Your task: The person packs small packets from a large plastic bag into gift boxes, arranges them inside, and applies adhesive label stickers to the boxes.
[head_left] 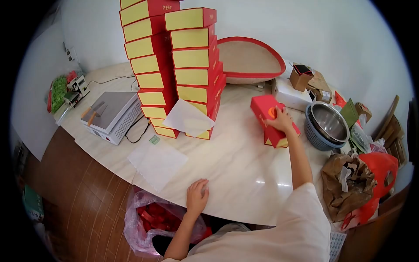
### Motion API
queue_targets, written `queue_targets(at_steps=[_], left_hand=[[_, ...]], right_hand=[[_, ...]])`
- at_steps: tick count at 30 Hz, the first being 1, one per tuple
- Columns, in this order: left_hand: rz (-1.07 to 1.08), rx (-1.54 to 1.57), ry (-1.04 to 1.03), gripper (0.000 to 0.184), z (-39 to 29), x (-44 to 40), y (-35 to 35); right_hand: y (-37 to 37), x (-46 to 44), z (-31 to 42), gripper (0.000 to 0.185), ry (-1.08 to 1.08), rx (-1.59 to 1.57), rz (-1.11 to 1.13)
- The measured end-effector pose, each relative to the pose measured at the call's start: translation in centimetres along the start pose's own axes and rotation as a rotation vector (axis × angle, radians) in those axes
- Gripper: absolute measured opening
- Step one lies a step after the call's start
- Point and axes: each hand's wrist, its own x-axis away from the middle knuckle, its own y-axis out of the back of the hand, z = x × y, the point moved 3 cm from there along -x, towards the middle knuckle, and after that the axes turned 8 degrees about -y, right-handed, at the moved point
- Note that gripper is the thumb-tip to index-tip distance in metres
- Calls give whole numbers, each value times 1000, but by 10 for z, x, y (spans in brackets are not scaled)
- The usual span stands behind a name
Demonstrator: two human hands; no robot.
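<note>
My right hand point(281, 120) grips a red gift box point(262, 105) with gold marks on its lid. That box sits askew over another red box with a yellow side point(277, 142). My left hand point(197, 195) rests at the table's front edge, fingers loosely spread and holding nothing. Two tall stacks of red boxes with yellow sides point(190, 58) stand at the back, left of my right hand. A white paper sheet point(190, 118) leans against their lower part, and another sheet point(158, 163) lies flat on the table point(235, 174).
A grey-topped appliance point(112, 109) with a cable stands left of the stacks. Behind them is a red-rimmed basket point(251, 56). A steel bowl point(329, 122) sits in a blue basket at right, near a brown paper bag point(345, 187). Below the front edge is a plastic bag point(135, 222) of red pieces.
</note>
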Motion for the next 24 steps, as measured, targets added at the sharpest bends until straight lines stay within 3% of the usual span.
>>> queue_targets(at_steps=[4, 6, 9, 13, 16, 19, 20, 22, 24], left_hand=[[-88, 53, 64, 41, 3, 7, 0], [-257, 285, 191, 47, 17, 10, -3], [-363, 509, 317, 52, 20, 13, -1], [-368, 455, 339, 39, 20, 30, 7], [-385, 395, 402, 30, 13, 41, 14], [-362, 303, 341, 28, 13, 45, 15], [-310, 321, 375, 29, 12, 49, 14], [-278, 450, 396, 31, 8, 50, 9], [-308, 647, 449, 31, -13, 45, 14]], right_hand=[[12, 109, 23, 102, 429, -54, -18], [15, 159, 37, 99, 646, -171, 105], [8, 216, 60, 101, 830, -255, 390], [-15, 250, 80, 98, 951, -225, 479], [-17, 234, 76, 93, 825, -483, 511], [-21, 210, 49, 53, 527, -673, 309], [-25, 207, 39, 53, 523, -665, 300], [-35, 204, 4, 39, 121, -985, 269], [-40, 211, -18, 39, 3, -1087, 245]])
